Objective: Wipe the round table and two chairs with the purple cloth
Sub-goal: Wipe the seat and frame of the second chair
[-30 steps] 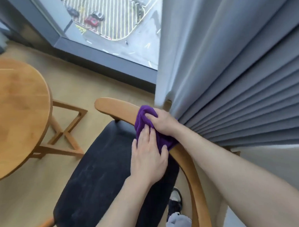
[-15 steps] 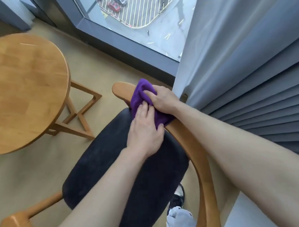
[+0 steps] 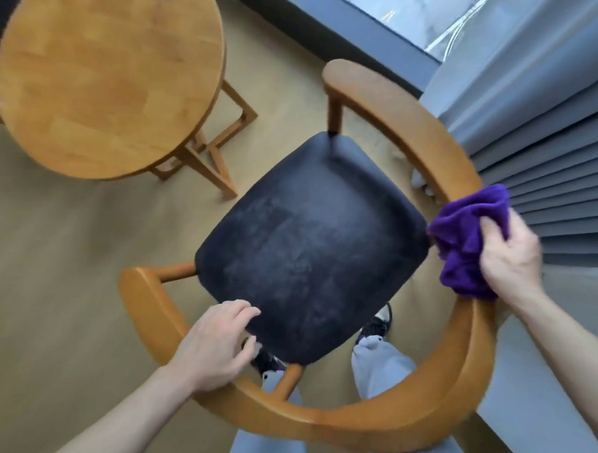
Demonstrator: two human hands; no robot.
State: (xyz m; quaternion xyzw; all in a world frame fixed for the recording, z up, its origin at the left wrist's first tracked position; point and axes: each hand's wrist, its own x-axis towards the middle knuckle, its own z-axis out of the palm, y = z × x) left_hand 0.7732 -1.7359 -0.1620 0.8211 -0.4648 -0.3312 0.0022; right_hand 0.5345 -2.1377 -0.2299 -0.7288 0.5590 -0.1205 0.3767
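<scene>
**Wiping the armchair backrest rail**

Gripping the purple cloth [image 3: 464,239], your right hand [image 3: 509,254] bunches it against the curved wooden rail [image 3: 395,417] of the armchair, on the curtain [image 3: 543,119] side. Your fingers curl into the fabric. Your left hand [image 3: 213,346] rests on the opposite rail, fingers loosely curled over its inner edge beside the dark seat cushion [image 3: 308,239]. The round table [image 3: 109,80] stands near the chair, apart from it.
</scene>
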